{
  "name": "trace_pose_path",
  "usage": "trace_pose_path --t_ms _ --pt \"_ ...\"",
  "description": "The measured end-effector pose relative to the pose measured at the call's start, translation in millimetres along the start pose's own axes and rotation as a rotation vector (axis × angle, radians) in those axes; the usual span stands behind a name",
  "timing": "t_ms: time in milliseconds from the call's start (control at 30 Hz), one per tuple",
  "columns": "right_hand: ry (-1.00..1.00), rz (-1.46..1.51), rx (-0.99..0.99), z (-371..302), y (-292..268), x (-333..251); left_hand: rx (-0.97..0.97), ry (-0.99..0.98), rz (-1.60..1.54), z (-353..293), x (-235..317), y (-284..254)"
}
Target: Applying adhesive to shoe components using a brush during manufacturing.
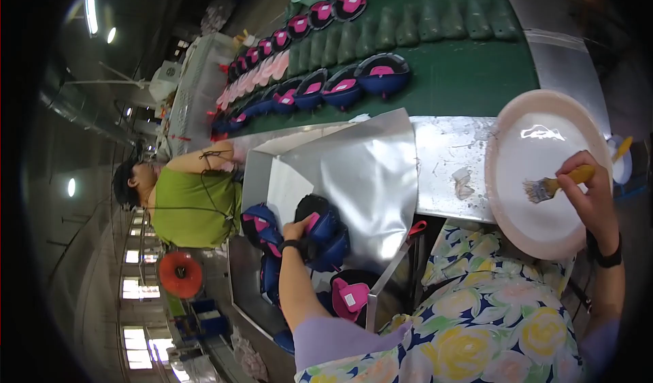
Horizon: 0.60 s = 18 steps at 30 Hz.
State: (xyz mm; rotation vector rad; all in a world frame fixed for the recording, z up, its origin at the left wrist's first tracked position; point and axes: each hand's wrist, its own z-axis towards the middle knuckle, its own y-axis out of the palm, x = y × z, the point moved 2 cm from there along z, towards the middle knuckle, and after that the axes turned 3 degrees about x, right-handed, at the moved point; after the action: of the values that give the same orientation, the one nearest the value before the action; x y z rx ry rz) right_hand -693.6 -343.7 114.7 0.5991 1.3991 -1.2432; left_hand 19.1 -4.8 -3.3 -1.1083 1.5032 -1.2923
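Note:
My right hand (590, 189) is closed around the yellow handle of a brush (541, 190). Its bristles are over a large pale pink basin (498, 158) of white liquid. At the left my left hand (297, 229) grips the edge of a navy shoe upper (324, 225) with a bright pink lining; its fingertips are partly hidden. This upper is among several similar ones in a metal bin. One pink-lined upper (352, 297) lies below my forearm, and another navy upper (258, 224) sits left of my hand.
A green conveyor belt (449, 77) carries rows of pink-lined uppers (382, 77) and dark green foot-shaped lasts (428, 22). A shiny metal sheet (367, 172) slopes beside the bin. A person in a green top (197, 209) stands at the left. A crumpled scrap (463, 183) lies near the basin.

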Motion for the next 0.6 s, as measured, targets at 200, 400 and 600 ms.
trace_pose_path --t_ms 200,400,600 --pt "-0.095 -0.057 -0.048 -6.8 2.0 -22.6 0.145 0.683 0.242 -74.7 159.2 -96.7" --pt "-0.15 -0.124 -0.043 -22.3 19.3 -23.7 -0.547 0.619 -0.318 -183.2 327.8 -87.1" --pt "-0.098 -0.204 0.031 -26.5 -5.2 -0.9 -0.361 1.437 -0.348 -197.5 331.0 -25.6"
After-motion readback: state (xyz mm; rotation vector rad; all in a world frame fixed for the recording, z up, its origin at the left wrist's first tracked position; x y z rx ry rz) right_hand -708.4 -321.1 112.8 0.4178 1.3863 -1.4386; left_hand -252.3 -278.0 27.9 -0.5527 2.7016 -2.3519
